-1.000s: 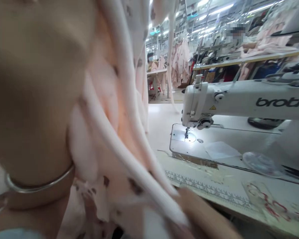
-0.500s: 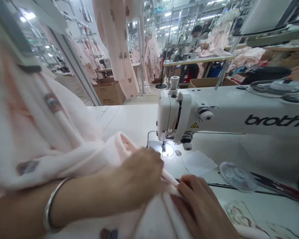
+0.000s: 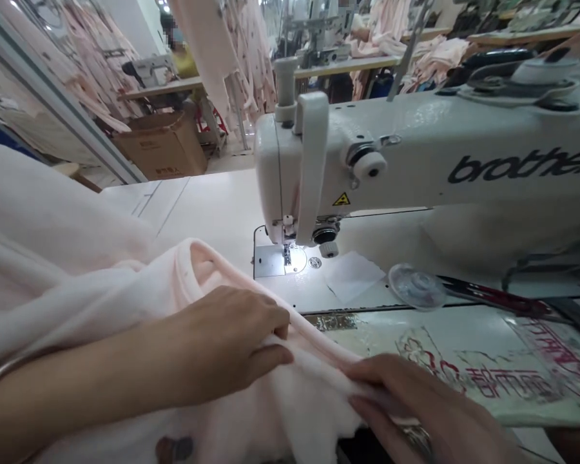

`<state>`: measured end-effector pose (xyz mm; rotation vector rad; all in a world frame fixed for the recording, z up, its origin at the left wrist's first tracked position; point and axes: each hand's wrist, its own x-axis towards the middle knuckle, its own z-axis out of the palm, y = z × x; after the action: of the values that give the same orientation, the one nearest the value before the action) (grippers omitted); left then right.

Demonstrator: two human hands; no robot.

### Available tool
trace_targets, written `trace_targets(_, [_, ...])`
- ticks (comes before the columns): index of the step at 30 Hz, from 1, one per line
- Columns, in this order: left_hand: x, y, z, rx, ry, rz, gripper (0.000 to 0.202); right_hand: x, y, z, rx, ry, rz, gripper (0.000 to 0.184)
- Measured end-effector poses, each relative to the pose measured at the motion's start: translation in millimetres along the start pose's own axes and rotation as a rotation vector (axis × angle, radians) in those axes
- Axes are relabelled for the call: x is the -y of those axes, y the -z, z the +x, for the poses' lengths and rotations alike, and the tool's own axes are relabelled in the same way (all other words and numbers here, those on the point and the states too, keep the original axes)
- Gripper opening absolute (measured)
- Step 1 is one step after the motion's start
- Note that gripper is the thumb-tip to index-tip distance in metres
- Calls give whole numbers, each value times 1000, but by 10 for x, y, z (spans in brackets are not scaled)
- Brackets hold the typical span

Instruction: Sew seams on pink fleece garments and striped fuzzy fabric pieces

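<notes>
A pale pink fleece garment lies bunched over the left of the table and along the front, with a brown and grey printed motif near the bottom. My left hand pinches its folded edge between thumb and fingers. Farther right, my right hand grips the same edge, thumb below and fingers above. Between the hands the edge runs fairly straight. Beyond them stands a white sewing machine, its lit presser foot over the needle plate with no cloth beneath it.
A white scrap, a clear plastic disc and dark red-handled scissors lie right of the needle. Behind the table are a cardboard box, hanging pink garments and a person in yellow by another machine.
The view has tilted down and shifted. Both hands still hold the garment's edge, and they are now farther apart with more of the edge showing between them. The machine sits higher in view.
</notes>
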<state>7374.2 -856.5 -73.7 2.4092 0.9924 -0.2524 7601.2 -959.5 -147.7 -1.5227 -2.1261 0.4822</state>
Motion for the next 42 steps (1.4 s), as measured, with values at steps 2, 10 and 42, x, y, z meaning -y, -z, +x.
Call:
trace_targets(2, [-5,-45,103,40,65,101,22,-51,-2,88,37,-35,-61,4])
trace_targets(10, [-263,-416,470,-196,-286,396,17,-104,-29,263,170,-190,-61,15])
trace_targets(42, [300,-59,475,-83,223,-508,28,-106,91,1136,425,-376,440,17])
